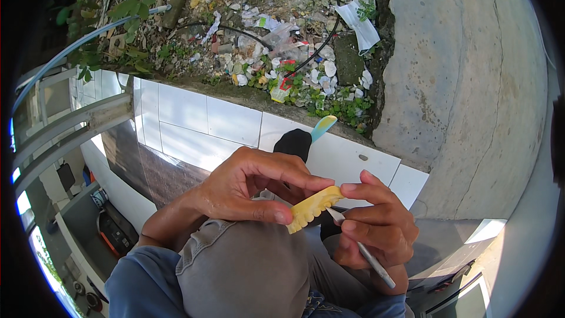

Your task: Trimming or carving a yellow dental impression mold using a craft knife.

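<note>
Between the fingertips and thumb of my left hand (250, 182) is a yellow dental cast (311, 209), a curved strip with a row of teeth along its lower right edge. My right hand (379, 224) grips a slim metal carving knife (376, 266) like a pen. Its flat blade touches or lies very close to the teeth of the cast. The forefinger of my right hand rests near the upper end of the cast. Both hands are above my lap, and a grey cap (241, 265) hides part of it.
Beyond the hands, a foot in a black sock (294, 142) and a light blue slipper (323, 128) is on white tiles (229, 119). Past the tiles lies ground strewn with litter (282, 53). A concrete slab (447, 82) is at right, metal rails (76, 126) at left.
</note>
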A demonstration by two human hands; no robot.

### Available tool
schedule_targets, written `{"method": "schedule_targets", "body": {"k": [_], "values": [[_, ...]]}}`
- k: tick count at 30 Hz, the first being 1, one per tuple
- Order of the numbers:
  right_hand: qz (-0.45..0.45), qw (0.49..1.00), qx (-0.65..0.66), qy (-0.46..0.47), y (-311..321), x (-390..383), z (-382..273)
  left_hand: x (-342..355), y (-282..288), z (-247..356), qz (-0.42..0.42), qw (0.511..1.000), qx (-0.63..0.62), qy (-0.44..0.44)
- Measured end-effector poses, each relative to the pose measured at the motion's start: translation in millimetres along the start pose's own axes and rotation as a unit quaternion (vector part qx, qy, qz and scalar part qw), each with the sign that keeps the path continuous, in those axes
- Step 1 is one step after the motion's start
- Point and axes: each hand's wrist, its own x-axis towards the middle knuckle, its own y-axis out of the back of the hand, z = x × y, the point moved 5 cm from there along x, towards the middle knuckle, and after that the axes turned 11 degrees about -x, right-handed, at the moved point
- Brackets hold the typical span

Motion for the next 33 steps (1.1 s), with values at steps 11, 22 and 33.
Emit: {"method": "schedule_targets", "body": {"k": [11, 22, 33], "values": [[-0.032, 0.984, -0.176, 0.019, -5.4, 0.7, 0.7, 1.4, 2.7, -1.9, 0.001, 1.0, -0.003, 0.007], [0.007, 0.988, -0.148, -0.049, 0.2, -15.5, 46.3, -1.5, 5.3, -6.3, -0.031, 0.999, 0.031, -0.022], [-0.315, 0.895, -0.314, -0.015, -137.4, -114.5, 149.9, 13.8, 94.3, -46.9, 0.282, 0.894, 0.302, -0.175]]}}
